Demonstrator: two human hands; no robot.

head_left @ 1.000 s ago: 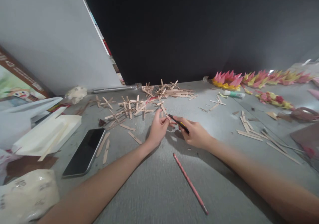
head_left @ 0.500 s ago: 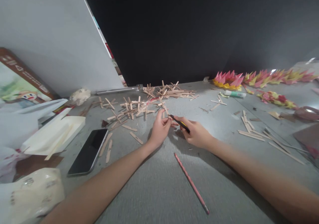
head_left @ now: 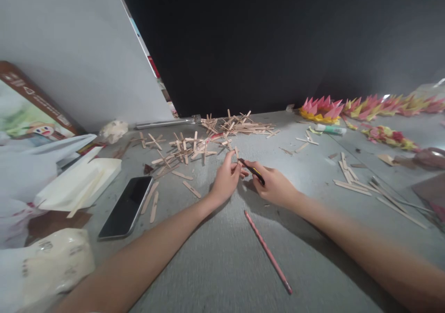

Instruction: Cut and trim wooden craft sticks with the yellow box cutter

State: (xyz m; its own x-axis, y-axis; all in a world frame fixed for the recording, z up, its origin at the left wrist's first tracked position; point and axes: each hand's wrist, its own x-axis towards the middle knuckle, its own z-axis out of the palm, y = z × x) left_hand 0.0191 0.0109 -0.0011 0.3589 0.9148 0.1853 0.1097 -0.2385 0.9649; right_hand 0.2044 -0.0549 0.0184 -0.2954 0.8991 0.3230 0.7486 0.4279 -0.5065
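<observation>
My left hand [head_left: 226, 177] pinches a wooden craft stick [head_left: 237, 153], whose upper end sticks up past the fingers. A black and yellow utility knife [head_left: 255, 173] is gripped in my right hand [head_left: 276, 185], its tip against or very close to the stick. The lower part of the stick is hidden by my fingers. Behind my hands lies a heap of crossed craft sticks [head_left: 186, 147], with a denser pile of sticks [head_left: 248, 126] farther back. On the table in front of me rests a pink pencil [head_left: 267, 252].
Left of my arm lie a phone [head_left: 125, 207], a white tray [head_left: 113, 165] and plastic bags [head_left: 57, 264]. To the right are loose sticks [head_left: 352, 186], a glue stick [head_left: 331, 130] and pink-yellow paper flowers [head_left: 321, 111]. A black panel [head_left: 271, 44] rises at the table's back.
The stick in my left hand stands more upright than before. My hands stay close together, with the knife still at the stick. The whole view has shifted slightly.
</observation>
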